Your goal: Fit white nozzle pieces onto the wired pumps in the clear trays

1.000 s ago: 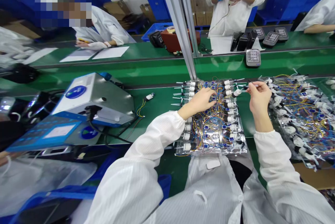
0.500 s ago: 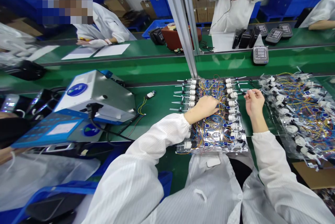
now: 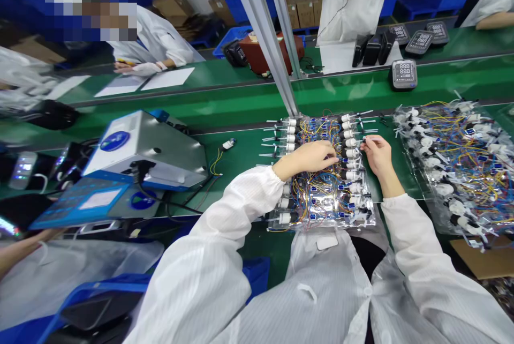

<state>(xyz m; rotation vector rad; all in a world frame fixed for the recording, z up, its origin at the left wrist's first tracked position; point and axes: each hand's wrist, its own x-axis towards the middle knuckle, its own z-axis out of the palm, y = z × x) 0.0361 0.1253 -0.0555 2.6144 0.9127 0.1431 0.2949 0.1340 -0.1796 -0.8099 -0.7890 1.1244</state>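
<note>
Head view, white wired part [image 3: 350,142], right fingers [image 3: 371,144] pinching its tip, left fingers [image 3: 327,152] unclear

A single head-worn camera is looking forward and down from above the wearer's coat front [image 3: 305,290], which is filling the lower edge. It is viewing the hands [image 3: 311,157] and near counter [image 3: 241,156] at close range, while taking in the far counter [image 3: 217,74] and co-workers [image 3: 349,20] at greater distance along the top. The view is sitting slightly rolled, with counter edges rising rightward.
</note>
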